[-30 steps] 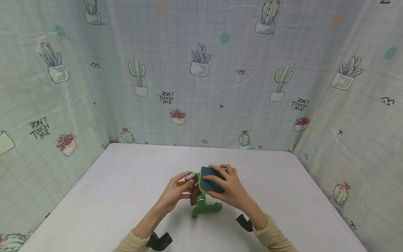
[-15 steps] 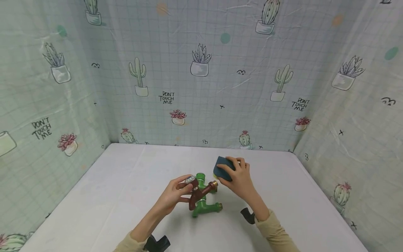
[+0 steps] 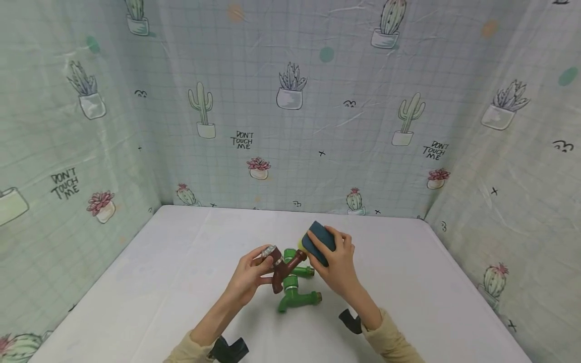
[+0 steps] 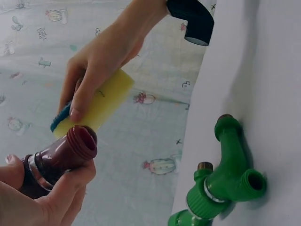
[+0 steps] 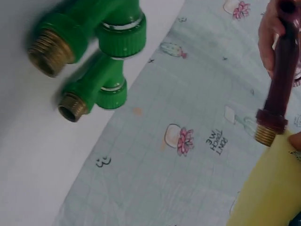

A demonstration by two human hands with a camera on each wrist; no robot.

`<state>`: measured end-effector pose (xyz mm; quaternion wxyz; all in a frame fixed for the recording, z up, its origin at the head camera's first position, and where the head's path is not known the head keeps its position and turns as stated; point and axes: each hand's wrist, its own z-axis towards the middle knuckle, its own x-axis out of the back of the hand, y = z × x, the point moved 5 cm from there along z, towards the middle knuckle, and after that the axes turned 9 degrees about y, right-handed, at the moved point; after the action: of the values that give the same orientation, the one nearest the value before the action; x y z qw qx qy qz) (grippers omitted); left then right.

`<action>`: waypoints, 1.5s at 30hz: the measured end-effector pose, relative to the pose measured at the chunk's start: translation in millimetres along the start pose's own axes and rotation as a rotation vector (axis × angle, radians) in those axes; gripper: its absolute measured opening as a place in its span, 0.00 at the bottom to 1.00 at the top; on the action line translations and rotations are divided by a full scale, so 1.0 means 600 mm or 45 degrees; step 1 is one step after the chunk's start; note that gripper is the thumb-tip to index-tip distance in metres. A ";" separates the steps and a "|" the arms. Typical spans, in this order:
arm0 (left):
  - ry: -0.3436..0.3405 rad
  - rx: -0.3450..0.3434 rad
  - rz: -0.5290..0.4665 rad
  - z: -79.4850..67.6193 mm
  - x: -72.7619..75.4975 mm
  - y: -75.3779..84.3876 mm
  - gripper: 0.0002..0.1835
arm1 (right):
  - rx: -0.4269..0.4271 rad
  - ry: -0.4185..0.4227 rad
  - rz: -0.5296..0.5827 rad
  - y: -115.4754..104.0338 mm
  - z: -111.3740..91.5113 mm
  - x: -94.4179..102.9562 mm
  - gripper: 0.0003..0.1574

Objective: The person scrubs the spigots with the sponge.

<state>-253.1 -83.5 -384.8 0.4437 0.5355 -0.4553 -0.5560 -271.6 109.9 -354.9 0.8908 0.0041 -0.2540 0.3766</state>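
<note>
My left hand (image 3: pixel 245 279) holds a dark red tap (image 3: pixel 283 274) by its knob end, raised over the table. The tap's brass-threaded inlet (image 5: pixel 266 135) points up and right in the head view. With my right hand (image 3: pixel 340 264) I grip a sponge (image 3: pixel 320 243), yellow with a dark blue scouring side. Its yellow face (image 5: pixel 273 181) meets the tap's threaded end in the right wrist view; the left wrist view shows the tap's open spout (image 4: pixel 85 140) near the sponge. Below lie a front green tap (image 3: pixel 297 300) and a rear green tap (image 3: pixel 303 272).
The green taps lie on a white table (image 3: pixel 190 262), their brass inlets turned right in the head view. A cactus-print sheet (image 3: pixel 290 151) hangs behind and along both sides. Black wrist mounts (image 3: pixel 230 350) show near both sleeves.
The sponge first covered the red tap's end, moved off to the right, then came back against it, tilted differently. The red tap was raised slightly in my left hand. The green taps stayed put.
</note>
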 end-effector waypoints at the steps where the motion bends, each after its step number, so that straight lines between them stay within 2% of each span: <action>1: 0.007 0.024 -0.049 0.000 0.001 -0.001 0.29 | 0.014 0.027 0.027 0.000 -0.003 0.001 0.33; 5: 0.047 0.110 -0.216 -0.001 0.005 0.003 0.25 | 0.046 0.077 0.121 0.011 -0.020 0.004 0.30; 8: 0.035 0.101 -0.278 -0.002 0.004 0.015 0.21 | 0.053 0.028 0.120 0.026 -0.037 -0.002 0.26; 12: -0.017 0.052 -0.265 -0.003 -0.001 0.027 0.25 | -0.028 0.002 0.154 0.043 -0.038 0.001 0.28; 16: -0.019 0.074 -0.204 -0.005 -0.005 0.022 0.29 | -0.146 0.112 0.298 0.037 -0.006 0.021 0.33; 18: -0.020 0.093 -0.186 -0.005 -0.007 0.017 0.29 | -0.145 0.146 0.334 0.027 0.008 0.025 0.32; 20: -0.030 0.101 -0.184 -0.004 -0.009 0.012 0.29 | -0.129 0.136 0.347 0.017 0.015 0.023 0.31; 26: -0.051 0.147 -0.263 0.001 -0.008 0.002 0.29 | -0.144 0.087 0.367 0.022 -0.001 0.006 0.35; 28: -0.057 0.177 -0.310 0.002 -0.007 -0.001 0.28 | -0.133 0.110 0.358 0.026 -0.007 0.008 0.35; 31: -0.069 0.221 -0.403 0.002 -0.007 -0.001 0.26 | -0.095 0.163 0.371 0.025 -0.008 0.015 0.28; 35: -0.134 0.310 -0.521 -0.004 -0.018 0.001 0.29 | -0.009 0.221 0.352 0.004 -0.001 0.017 0.24; 39: -0.176 0.372 -0.562 -0.011 -0.030 0.003 0.32 | 0.075 0.264 0.293 -0.017 -0.006 0.008 0.24; 42: -0.134 0.354 -0.554 -0.010 -0.030 0.005 0.30 | 0.100 0.219 0.317 -0.028 -0.018 0.002 0.23; 45: -0.071 0.334 -0.515 -0.007 -0.025 0.004 0.28 | 0.127 0.080 0.384 -0.037 -0.032 -0.005 0.23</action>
<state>-248.4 -69.2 -379.6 0.2371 0.6533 -0.4192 -0.5842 -249.9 95.9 -368.9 0.8305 -0.0016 -0.2047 0.5181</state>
